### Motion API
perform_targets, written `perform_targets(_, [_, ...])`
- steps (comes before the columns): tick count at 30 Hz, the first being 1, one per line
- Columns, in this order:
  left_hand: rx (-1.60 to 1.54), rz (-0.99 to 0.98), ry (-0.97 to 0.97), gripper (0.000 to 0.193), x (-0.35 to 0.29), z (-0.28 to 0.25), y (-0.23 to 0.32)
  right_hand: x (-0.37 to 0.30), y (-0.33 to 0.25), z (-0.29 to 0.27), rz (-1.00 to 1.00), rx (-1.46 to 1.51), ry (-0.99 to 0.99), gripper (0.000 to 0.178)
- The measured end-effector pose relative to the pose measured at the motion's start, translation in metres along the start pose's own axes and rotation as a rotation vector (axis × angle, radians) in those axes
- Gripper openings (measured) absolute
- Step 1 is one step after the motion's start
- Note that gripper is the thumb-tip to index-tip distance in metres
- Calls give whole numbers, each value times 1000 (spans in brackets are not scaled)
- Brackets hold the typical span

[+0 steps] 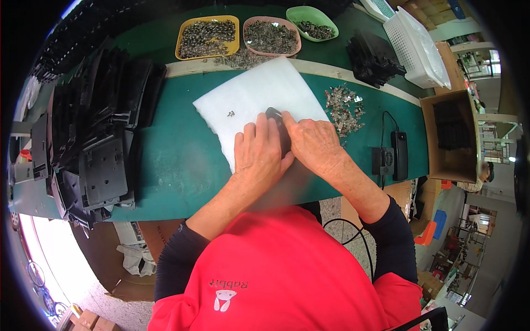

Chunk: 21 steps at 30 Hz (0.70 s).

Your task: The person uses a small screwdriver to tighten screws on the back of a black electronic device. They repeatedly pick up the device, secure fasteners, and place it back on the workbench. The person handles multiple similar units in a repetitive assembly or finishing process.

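A dark plastic part [273,112], mostly covered by my hands, is over the white foam sheet [265,83]. My left hand [257,148] grips its left side, the fingers close together and pointing away from me. From the other side my right hand [316,142] holds the same part, its index finger at the far end. Between the hands the near portion of the part is shaded and hard to make out. One small metal clip [231,113] lies on the foam, left of my left hand's fingertips.
Stacked black plastic panels [105,171] fill the table's left. Yellow [179,49], pink [299,44] and green [334,27] trays of small metal pieces stand at the back. Loose metal clips [345,110], a black corded device [398,154] and a cardboard box [452,175] are right.
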<state>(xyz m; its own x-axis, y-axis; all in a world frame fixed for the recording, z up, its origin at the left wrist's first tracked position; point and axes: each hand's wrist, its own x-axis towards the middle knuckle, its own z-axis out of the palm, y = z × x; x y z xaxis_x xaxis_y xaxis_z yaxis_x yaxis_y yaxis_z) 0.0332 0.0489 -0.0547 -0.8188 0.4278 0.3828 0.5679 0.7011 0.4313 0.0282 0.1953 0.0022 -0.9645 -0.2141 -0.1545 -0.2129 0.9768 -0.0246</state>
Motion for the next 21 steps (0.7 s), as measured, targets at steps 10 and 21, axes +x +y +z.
perform_targets(10, [-104,42,72,67,1,6,-5,19,-27,-22,-50,-167,-238,20])
perform_targets(21, [-84,-14,-51,60,3,-1,-1,-2,-25,-5,43,-70,-58,48])
